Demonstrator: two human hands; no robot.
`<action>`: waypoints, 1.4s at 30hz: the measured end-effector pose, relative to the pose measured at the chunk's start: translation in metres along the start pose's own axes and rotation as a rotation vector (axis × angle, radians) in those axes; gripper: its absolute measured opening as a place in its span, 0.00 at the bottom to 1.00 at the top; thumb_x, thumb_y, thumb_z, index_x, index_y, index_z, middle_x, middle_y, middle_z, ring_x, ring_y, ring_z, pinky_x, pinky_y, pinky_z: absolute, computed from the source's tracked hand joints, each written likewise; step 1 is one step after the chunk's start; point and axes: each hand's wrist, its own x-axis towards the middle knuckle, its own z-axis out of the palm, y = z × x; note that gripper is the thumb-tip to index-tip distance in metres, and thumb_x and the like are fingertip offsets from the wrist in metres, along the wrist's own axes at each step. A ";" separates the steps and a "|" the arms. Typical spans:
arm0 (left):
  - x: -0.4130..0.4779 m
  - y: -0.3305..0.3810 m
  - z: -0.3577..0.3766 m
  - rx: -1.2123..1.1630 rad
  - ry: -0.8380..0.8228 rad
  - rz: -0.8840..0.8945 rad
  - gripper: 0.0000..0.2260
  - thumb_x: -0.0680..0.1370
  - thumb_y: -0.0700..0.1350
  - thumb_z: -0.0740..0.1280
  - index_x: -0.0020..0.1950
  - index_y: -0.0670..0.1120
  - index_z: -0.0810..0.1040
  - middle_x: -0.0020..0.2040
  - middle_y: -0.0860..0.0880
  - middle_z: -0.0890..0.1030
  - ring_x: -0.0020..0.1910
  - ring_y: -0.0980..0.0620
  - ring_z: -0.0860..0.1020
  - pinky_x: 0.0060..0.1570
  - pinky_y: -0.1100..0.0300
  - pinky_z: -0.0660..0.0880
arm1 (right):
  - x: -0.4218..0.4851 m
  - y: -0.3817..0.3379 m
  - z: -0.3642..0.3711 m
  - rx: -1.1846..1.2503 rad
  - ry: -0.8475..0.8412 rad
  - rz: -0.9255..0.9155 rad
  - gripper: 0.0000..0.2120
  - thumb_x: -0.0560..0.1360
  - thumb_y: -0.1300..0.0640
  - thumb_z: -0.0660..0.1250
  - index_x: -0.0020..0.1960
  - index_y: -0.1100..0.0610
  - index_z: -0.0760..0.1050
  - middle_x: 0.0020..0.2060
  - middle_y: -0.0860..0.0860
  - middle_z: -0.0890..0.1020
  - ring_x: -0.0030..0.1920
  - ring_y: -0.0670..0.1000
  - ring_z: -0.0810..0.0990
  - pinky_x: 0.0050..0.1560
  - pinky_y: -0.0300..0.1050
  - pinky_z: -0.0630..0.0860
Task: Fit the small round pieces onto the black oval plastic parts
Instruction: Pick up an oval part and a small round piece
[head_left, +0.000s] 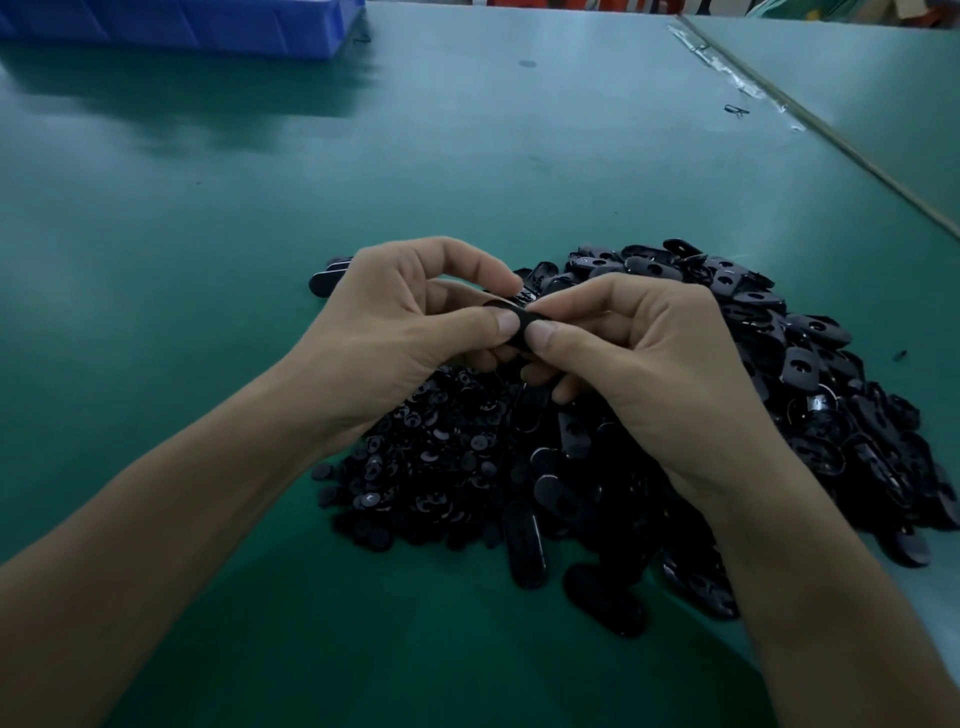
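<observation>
Both hands meet above the parts on the green table. My left hand (410, 317) and my right hand (639, 348) together pinch one black oval part (521, 316) between thumbs and forefingers, thumbs nearly touching on top of it. Whether a small round piece sits on it is hidden by the thumbs. Below my left hand lies a heap of small round pieces (421, 467). A larger heap of black oval parts (779, 374) spreads under and to the right of my right hand.
A blue plastic bin (208, 21) stands at the far left of the green table (467, 156). A few oval parts (324, 278) lie apart left of my left hand. A taped seam (737, 78) runs diagonally at the far right.
</observation>
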 end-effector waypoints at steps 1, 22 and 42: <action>0.000 0.000 0.000 0.003 0.002 -0.001 0.08 0.73 0.33 0.72 0.46 0.45 0.81 0.37 0.47 0.85 0.33 0.54 0.81 0.36 0.65 0.78 | 0.000 0.000 0.000 0.002 -0.002 0.002 0.05 0.75 0.66 0.73 0.44 0.57 0.82 0.35 0.53 0.86 0.34 0.49 0.85 0.32 0.35 0.76; -0.001 -0.002 0.000 0.058 0.010 0.026 0.08 0.69 0.39 0.74 0.47 0.45 0.82 0.37 0.48 0.85 0.35 0.55 0.83 0.37 0.65 0.79 | 0.002 -0.001 0.004 -0.050 0.060 -0.016 0.08 0.73 0.67 0.74 0.40 0.55 0.81 0.28 0.48 0.83 0.28 0.43 0.80 0.28 0.33 0.74; 0.000 -0.008 -0.002 0.182 0.049 0.085 0.09 0.71 0.32 0.74 0.43 0.45 0.83 0.34 0.45 0.85 0.31 0.54 0.83 0.34 0.65 0.78 | 0.002 0.006 0.004 -0.216 0.087 -0.076 0.07 0.72 0.61 0.74 0.41 0.50 0.83 0.30 0.49 0.85 0.31 0.48 0.84 0.31 0.37 0.77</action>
